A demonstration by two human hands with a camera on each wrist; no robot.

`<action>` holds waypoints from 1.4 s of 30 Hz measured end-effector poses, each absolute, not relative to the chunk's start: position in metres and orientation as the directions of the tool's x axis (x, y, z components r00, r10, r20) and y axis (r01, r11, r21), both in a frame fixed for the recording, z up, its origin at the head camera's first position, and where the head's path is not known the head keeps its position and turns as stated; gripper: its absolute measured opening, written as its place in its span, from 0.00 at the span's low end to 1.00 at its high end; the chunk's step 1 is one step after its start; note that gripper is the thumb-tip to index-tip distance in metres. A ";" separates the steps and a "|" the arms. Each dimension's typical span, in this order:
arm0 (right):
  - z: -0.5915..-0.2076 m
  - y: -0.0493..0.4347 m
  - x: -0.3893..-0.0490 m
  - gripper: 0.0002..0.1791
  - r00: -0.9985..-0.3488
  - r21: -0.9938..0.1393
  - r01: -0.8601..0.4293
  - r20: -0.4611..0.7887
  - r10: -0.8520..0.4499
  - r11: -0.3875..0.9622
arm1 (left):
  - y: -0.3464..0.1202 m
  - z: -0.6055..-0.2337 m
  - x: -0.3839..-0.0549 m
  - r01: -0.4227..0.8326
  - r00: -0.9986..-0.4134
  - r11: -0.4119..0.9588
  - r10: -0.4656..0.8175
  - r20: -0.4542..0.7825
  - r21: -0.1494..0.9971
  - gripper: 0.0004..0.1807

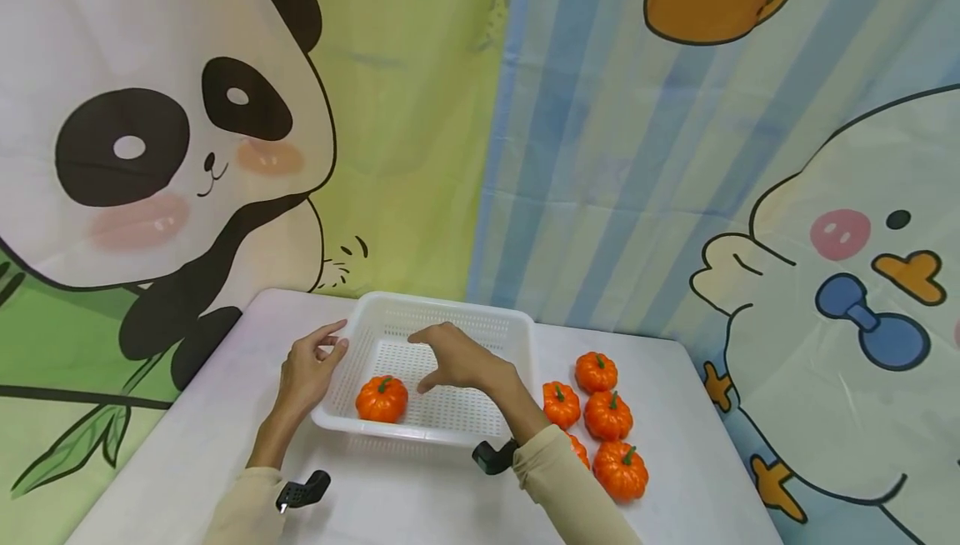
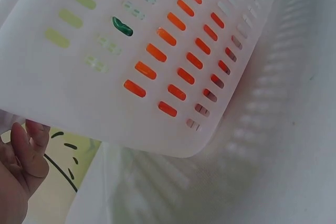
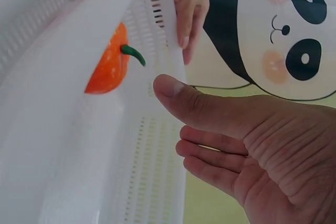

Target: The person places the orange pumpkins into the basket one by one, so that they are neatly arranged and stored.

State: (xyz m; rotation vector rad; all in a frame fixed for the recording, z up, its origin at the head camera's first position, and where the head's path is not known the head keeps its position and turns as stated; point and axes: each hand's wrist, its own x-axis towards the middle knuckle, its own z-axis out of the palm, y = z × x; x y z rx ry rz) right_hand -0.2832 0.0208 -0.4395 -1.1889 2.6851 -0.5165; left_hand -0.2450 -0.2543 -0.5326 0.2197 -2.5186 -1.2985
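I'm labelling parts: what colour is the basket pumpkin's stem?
Green; the stem shows best in the right wrist view.

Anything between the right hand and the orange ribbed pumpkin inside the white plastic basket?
Nothing visible in the head view: the right hand is over the white plastic basket, with a bare gap to the orange ribbed pumpkin.

The right sleeve [image 1: 572, 491] partly hides one pumpkin [image 1: 580, 450].

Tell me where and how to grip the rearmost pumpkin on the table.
Probably by its ribbed left and right sides, coming from above: the rearmost pumpkin sits upright, stem up, and another pumpkin crowds its near side. The small stem looks a poor hold.
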 end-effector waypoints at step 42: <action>-0.435 0.177 -0.311 0.40 -0.873 -0.578 -0.470 0.191 -0.449 0.667 | -0.253 -0.531 -0.244 -0.019 -0.947 0.585 -0.271 0.173 0.811 0.27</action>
